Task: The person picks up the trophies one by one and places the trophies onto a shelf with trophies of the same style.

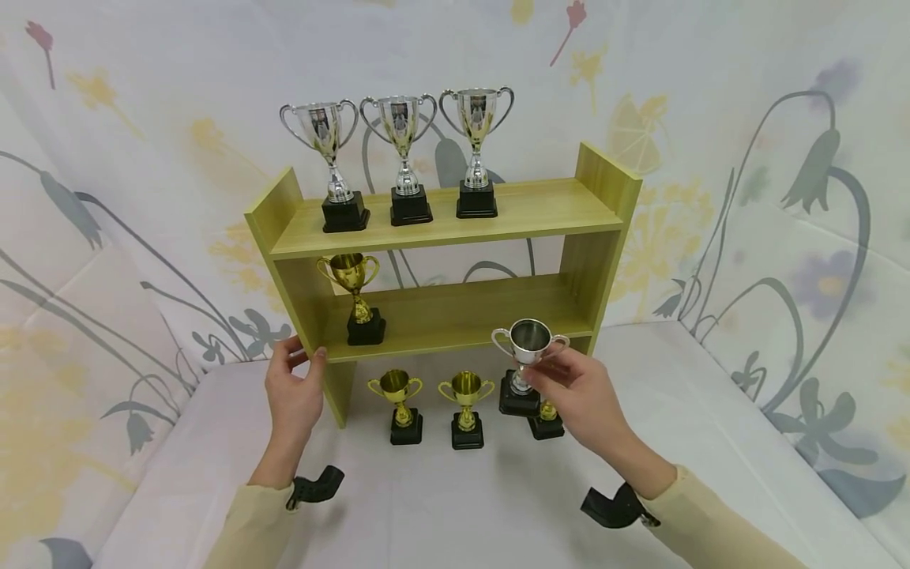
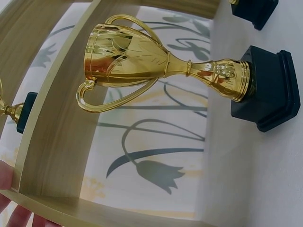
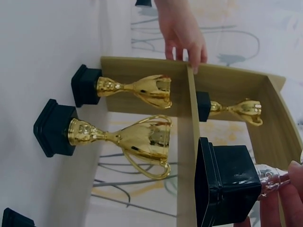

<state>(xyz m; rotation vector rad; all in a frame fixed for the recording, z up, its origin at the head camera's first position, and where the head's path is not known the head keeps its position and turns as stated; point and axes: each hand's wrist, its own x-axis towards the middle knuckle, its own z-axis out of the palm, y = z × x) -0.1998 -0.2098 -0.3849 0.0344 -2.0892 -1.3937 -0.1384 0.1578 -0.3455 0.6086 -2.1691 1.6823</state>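
Head view overlooks the shelf [image 1: 462, 304], wrist views nearer.

Pale floral walls [image 1: 213, 55] rise before me and at both my sides, printed with drooping grey bellflowers [image 1: 814, 170], splashes of yellow blossom [image 1: 671, 225], a dusky red bloom [image 1: 576, 14] and a citrus slice [image 1: 635, 138]. Below me spreads a plain white surface [image 1: 426, 514], softly lit, its shadows faint and blurred.

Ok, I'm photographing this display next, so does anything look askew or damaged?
No, nothing looks tipped or broken. The silver cup in the right fingers is apart from the three silver trophies on the top shelf, but it's being held; the gold cup behind it is partly hidden.
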